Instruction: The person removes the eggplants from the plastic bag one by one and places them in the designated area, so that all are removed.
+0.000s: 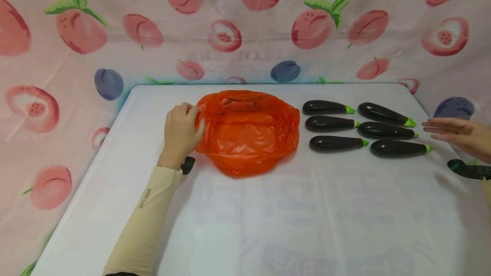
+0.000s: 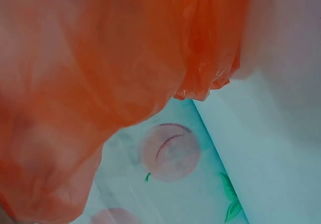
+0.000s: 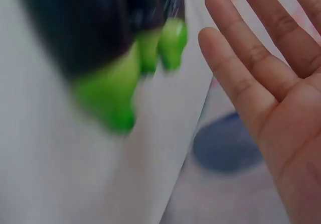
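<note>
An orange plastic bag (image 1: pixel 245 135) lies with its mouth spread on the white table. At the bag's left rim, my left hand (image 1: pixel 181 129) pinches the film between thumb and fingers. The bag's film (image 2: pixel 120 48) fills much of the left wrist view and hides that hand's fingertips. Several dark eggplants (image 1: pixel 333 143) with green stem ends lie in two columns right of the bag. My right hand (image 1: pixel 462 134) hovers beyond the stem ends of the right column, fingers extended and holding nothing. In the right wrist view, its palm (image 3: pixel 306 118) faces the eggplants' green caps (image 3: pixel 108 96), apart from them.
The white table (image 1: pixel 299 225) extends in front of the bag and eggplants. A fruit-print cloth (image 1: pixel 249 33) hangs behind it and along its sides. Dark wrist-worn devices (image 1: pixel 466 169) sit on both wrists, close to the tabletop.
</note>
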The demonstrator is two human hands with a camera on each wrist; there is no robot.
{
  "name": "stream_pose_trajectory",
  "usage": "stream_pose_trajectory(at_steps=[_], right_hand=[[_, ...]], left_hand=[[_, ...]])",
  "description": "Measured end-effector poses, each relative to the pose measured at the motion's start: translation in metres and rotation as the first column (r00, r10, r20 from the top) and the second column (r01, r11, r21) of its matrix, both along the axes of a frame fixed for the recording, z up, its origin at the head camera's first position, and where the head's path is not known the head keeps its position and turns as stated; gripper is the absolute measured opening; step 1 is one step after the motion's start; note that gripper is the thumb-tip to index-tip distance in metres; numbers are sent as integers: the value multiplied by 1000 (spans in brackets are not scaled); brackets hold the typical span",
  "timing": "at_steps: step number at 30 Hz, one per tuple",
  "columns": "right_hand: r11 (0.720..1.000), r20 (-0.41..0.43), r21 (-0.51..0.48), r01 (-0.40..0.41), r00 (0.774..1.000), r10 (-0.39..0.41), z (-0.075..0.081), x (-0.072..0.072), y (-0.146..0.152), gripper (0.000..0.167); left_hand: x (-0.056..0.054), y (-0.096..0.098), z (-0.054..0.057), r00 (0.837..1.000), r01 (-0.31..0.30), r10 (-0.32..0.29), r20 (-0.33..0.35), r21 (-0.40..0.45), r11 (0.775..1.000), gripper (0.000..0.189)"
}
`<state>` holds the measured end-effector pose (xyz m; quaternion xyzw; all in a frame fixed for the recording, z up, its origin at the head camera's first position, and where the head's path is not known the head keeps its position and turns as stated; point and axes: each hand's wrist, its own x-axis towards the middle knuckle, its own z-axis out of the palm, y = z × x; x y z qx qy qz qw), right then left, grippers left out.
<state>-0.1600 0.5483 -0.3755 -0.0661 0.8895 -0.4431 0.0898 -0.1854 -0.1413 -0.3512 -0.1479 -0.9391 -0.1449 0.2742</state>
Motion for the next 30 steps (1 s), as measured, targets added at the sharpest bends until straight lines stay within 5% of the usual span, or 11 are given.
stream_pose_trajectory(at_steps=[10,22,25,30], right_hand=[[984,-40,112,-137,989,142,56,-21,-68,47],[908,-179,-22,-418,896,407,106,-42,-167,43],[918,-195,-16,-396,902,386,118,-42,-202,39],[975,-235,15,-223,947,221,132,-40,-266,38]], left_hand=[[2,6,3,1000,27,-28,-7,-27,999,26],[13,10,23,992,-10,19,129,-69,998,42],[18,15,34,995,-3,7,96,-40,999,49],[26,42,61,998,65,-66,-19,-15,998,60]])
